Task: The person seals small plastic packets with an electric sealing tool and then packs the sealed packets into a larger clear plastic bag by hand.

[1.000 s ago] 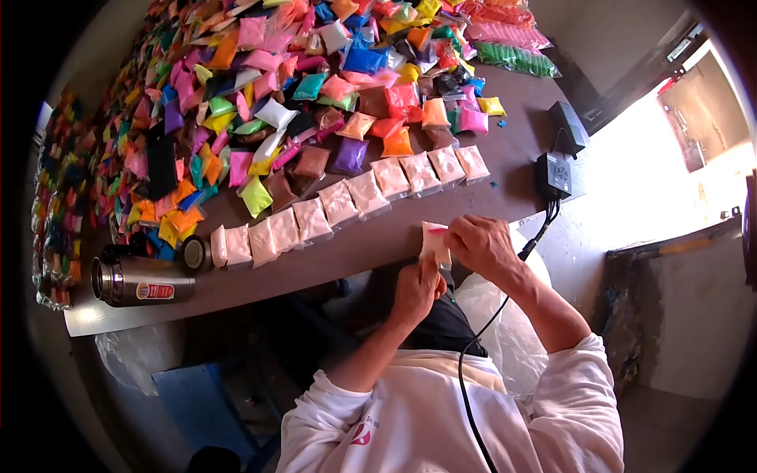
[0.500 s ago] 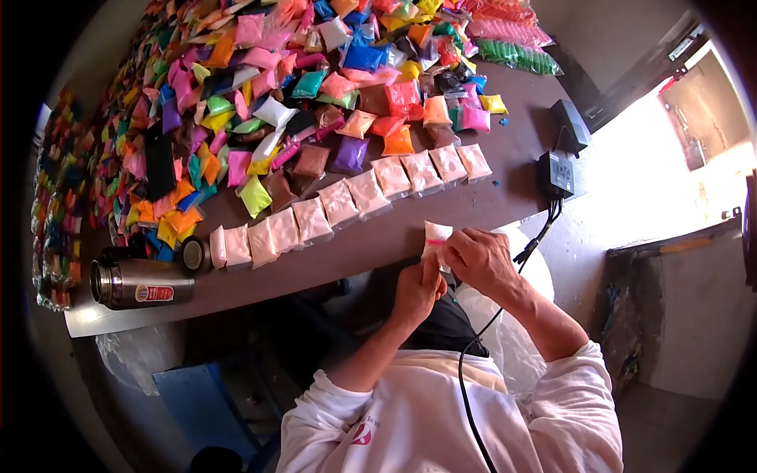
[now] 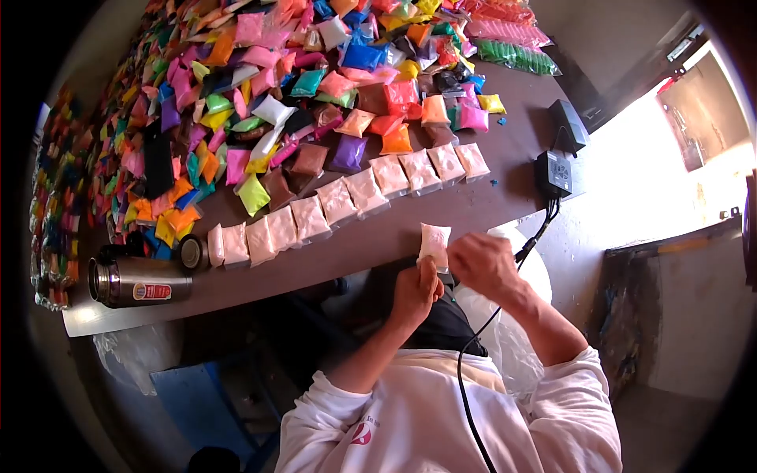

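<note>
A small clear packet of pale pink material point(image 3: 434, 239) stands upright in my left hand point(image 3: 415, 290), its thumb and fingers pinching the lower end. Just right of the packet is my right hand point(image 3: 482, 264), apart from it or barely at its edge. Its fingers look bent but are smeared by motion, so I cannot make out whether they hold anything. Beyond both hands, a slanting row of similar pale pink packets point(image 3: 339, 202) lies on the brown table point(image 3: 371, 251).
Many colourful packets point(image 3: 244, 118) are heaped across the table's far and left parts. A steel flask point(image 3: 118, 285) lies at the left edge beside its round lid point(image 3: 191, 252). A black box with cables point(image 3: 554, 174) sits at the right edge. A dark phone-like slab point(image 3: 158, 167) rests on the heap.
My right hand has moved off the packet's top towards the right. More of the packet's face now shows, and the bright pink line seen on it before is gone. My left hand keeps its hold.
</note>
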Available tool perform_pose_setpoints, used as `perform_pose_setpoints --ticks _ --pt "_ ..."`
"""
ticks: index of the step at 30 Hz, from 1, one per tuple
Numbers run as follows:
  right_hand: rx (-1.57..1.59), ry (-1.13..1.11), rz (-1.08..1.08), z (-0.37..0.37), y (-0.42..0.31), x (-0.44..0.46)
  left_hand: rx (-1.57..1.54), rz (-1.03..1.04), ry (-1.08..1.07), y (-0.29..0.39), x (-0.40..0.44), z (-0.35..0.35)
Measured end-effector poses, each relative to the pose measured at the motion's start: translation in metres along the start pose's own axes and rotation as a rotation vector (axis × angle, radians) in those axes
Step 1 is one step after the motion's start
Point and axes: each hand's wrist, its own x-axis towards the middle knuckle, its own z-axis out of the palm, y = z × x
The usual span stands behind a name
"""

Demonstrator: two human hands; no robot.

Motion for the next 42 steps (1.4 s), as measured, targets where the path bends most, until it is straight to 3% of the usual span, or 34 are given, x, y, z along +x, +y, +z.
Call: perform_pose_setpoints --ticks 1,4,10,12,14,17,21,28,30,32,34,36,42 --pt "0.036 -0.019 -0.068 0.001 -0.008 0.003 0.010 0.017 -0.002 0.002 -0.002 0.001" --pt "-0.016 -0.029 -0.014 0.004 0.001 0.006 0.044 0.031 -0.008 0.006 0.000 0.000" --pt "-0.077 0.111 0.017 0.007 0.032 0.012 -0.021 0.065 -0.003 0.008 0.006 0.002" --pt "-0.087 0.167 0.181 0.001 0.049 0.010 -0.014 0.091 0.022 0.005 0.002 -0.003" --pt "-0.052 0.164 0.212 -0.003 0.039 0.003 0.011 -0.018 0.007 -0.001 -0.001 -0.009" --pt "0.090 0.140 0.014 0.006 0.008 -0.004 -0.055 -0.018 0.009 -0.010 0.000 -0.006" --pt "0.070 0.078 0.013 0.020 0.005 -0.009 -0.079 -0.044 -0.009 0.002 0.000 -0.007" --pt "0.067 0.170 0.139 0.017 0.031 -0.001 -0.096 0.034 -0.043 0.007 0.004 -0.005" --pt "0.035 0.251 0.292 0.007 0.036 0.001 -0.090 0.058 -0.039 0.005 0.006 -0.007" --pt "0.055 0.261 0.272 0.000 0.022 -0.005 -0.120 -0.075 -0.021 0.000 0.001 -0.009" --pt "0.095 0.192 0.028 0.004 0.009 -0.012 -0.125 -0.082 -0.014 0.001 -0.002 -0.007" --pt "0.089 0.129 -0.059 0.013 0.000 -0.016 -0.134 -0.081 -0.005 0.002 -0.001 -0.006" --pt "0.055 0.116 0.117 0.022 0.021 -0.009 -0.125 -0.049 -0.054 0.009 0.002 -0.006"
